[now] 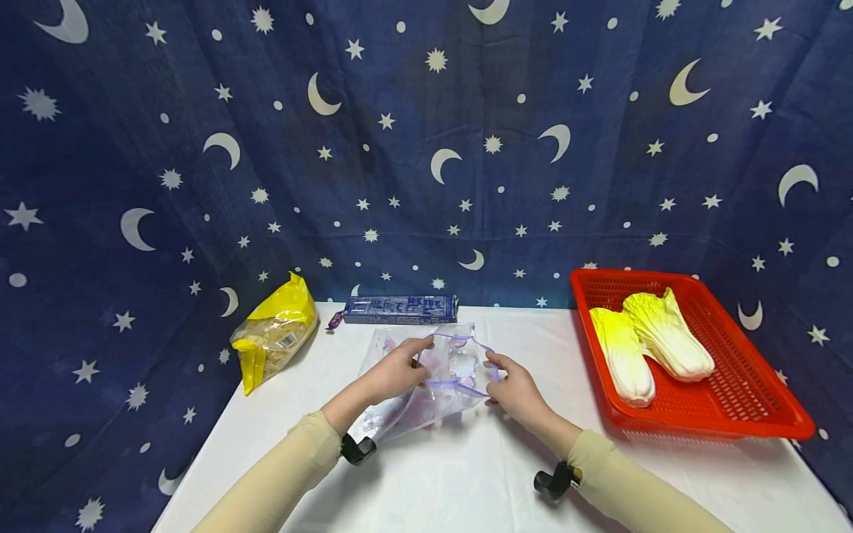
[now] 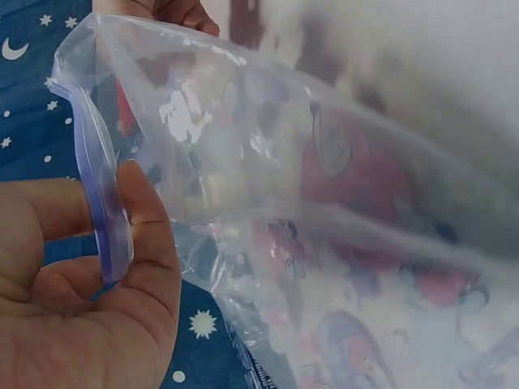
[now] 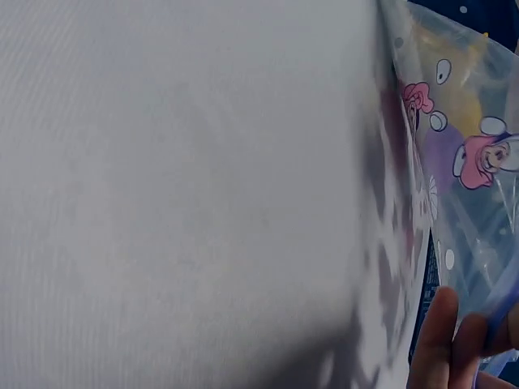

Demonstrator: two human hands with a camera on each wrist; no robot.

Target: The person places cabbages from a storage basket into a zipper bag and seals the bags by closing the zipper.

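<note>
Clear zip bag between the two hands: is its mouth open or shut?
The clear zip bag is open: in the head view its purple zip strips stand apart, the left hand and right hand gripping opposite sides.

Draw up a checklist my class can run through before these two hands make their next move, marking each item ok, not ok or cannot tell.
1. Left hand grips the clear bag: ok.
2. Right hand grips the bag's opposite side: ok.
3. Purple zip strips parted: ok, they stand apart between the hands in the head view.
4. One hand free to pick something up: not ok, both hold the bag.
5. Both cabbages inside the red basket: ok, side by side.
6. Bag empty: cannot tell, prints and glare obscure its inside.
</note>
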